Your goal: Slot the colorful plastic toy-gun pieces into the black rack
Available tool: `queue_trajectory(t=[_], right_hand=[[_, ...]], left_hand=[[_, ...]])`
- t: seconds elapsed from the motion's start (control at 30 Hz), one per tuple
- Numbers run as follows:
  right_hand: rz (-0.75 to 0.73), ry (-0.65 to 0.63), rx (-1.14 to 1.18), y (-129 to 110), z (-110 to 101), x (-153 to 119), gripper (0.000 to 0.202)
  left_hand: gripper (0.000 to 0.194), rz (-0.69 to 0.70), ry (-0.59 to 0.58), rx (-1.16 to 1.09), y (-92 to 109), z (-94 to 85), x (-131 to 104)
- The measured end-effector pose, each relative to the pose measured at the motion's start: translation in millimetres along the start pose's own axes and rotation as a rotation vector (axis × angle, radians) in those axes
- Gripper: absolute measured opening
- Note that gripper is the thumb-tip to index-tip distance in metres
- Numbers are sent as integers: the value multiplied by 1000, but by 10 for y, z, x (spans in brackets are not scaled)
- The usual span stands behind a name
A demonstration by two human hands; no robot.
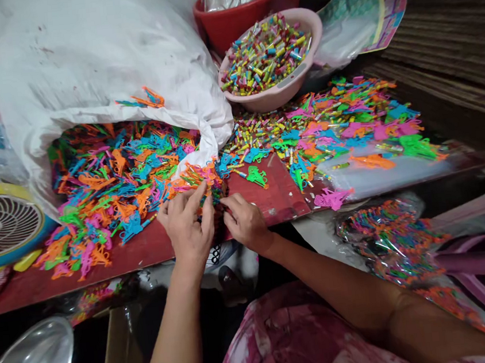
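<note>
In front of my body, both hands are at a tight bundle of small bright plastic pieces [198, 174] at the front edge of the red board [270, 193]. My left hand [187, 225] is curled against the bundle's near left side, index finger and thumb closed on it. On the other side, my right hand [247, 221] has its fingertips pinched together at the bundle's lower right. What lies between those fingertips is too small and dark to make out. A loose green plastic piece [256, 176] lies just beyond my right hand.
A white sack [103, 57] spills a heap of coloured plastic pieces [128, 164] at left. Behind, a pink basin [274, 97] holds small wrapped tubes. More pieces [327, 123] cover the board's right. A yellow fan [0, 224] stands left; packed bags [394, 240] lie lower right.
</note>
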State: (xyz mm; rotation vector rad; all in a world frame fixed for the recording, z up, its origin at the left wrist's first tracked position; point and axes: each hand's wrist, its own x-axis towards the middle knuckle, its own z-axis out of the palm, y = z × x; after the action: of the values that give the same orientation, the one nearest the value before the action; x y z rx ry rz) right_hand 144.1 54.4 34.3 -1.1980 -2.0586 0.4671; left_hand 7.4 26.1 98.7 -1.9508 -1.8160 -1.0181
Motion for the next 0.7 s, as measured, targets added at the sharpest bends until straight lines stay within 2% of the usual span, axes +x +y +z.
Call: queue_trajectory(t=[0.13,0.27,0.37,0.47,0.53,0.6,0.7], right_hand=[[1,-35,-33,-31,-28,2,35],[21,-48,-23,9,-66,-37,40],[57,-4,0,173,-150,-49,37],[100,67,-7,357,-268,-39,26],[106,79,-11,399,-319,-34,20],[65,40,2,340,-313,-40,15],[-5,-28,27,130,-211,-48,12]], left_hand=[[32,-27,-23,-42,4,23,-21],[42,-43,-22,-77,31,-107,-61],[44,-151,138,-86,-87,-209,-215],[36,-436,302,-116,-366,-140,-479],[35,-548,155,-207,-557,0,-643],[38,-526,-22,-229,-674,152,-738],[33,-495,-183,-152,-655,283,-729]])
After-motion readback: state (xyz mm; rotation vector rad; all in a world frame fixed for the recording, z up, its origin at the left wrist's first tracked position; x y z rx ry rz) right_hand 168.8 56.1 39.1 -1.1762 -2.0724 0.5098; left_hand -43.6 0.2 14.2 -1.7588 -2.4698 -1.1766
